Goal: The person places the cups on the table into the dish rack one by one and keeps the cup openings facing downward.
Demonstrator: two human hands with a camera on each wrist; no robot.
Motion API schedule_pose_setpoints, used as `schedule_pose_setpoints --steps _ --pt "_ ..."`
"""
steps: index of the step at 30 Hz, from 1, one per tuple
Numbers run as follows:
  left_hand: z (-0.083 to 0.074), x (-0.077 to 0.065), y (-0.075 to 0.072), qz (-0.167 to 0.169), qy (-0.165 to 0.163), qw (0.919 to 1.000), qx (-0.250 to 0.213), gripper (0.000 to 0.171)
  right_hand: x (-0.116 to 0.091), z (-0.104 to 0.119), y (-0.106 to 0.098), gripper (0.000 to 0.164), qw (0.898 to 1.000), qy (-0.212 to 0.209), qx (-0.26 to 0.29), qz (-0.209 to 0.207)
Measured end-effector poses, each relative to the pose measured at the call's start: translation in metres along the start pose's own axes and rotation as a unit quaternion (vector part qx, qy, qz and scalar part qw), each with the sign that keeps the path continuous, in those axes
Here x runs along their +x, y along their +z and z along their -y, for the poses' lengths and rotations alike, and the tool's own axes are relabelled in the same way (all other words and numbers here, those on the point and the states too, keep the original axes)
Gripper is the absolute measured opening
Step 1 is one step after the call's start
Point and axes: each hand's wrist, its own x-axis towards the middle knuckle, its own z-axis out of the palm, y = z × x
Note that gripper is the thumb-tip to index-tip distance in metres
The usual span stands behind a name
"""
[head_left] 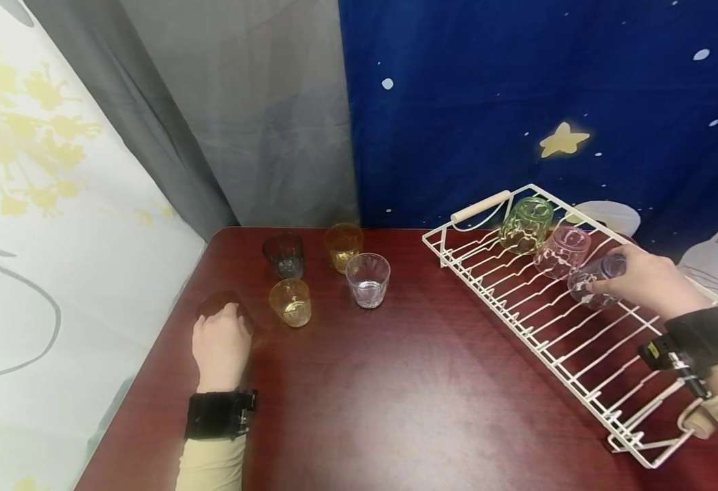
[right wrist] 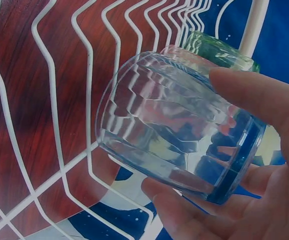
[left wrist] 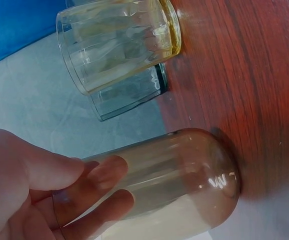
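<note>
My right hand (head_left: 647,279) grips a bluish clear drinking glass (right wrist: 179,130) by its base, mouth downward, at the white wire rack (head_left: 543,344). Beside it on the rack stand an upturned pink glass (head_left: 564,251) and an upturned green glass (head_left: 526,225). Over on the left of the table, my left hand (head_left: 222,344) holds a brown glass (left wrist: 184,175) at its rim, thumb outside and fingertips seen through the wall. The brown glass is upright with its bottom at the tabletop.
Near the left hand stand a yellow glass (head_left: 291,303), a dark grey glass (head_left: 285,256), an amber glass (head_left: 343,247) and a clear glass (head_left: 368,281). Wooden handles (head_left: 481,206) top the rack's ends. Curtains hang behind the table (head_left: 395,395).
</note>
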Motion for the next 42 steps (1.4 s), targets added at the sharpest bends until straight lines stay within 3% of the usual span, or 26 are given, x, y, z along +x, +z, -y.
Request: schedule_pose_setpoints --steps 11,23,36,42 --pt "0.000 0.000 0.001 -0.020 0.011 0.9997 0.011 0.016 0.010 -0.010 0.004 0.078 1.000 -0.010 -0.002 0.017" --pt "-0.002 0.001 0.001 -0.017 0.016 0.9995 0.022 0.017 0.011 -0.011 0.003 0.083 0.999 -0.010 0.000 0.037" --pt "0.002 -0.003 0.002 -0.074 0.052 0.9957 0.017 0.010 0.012 -0.015 0.008 0.086 0.999 -0.026 0.002 0.043" --pt "0.005 -0.005 0.003 -0.063 0.051 0.9966 0.016 0.012 0.011 -0.016 0.009 0.090 0.999 -0.027 0.002 0.044"
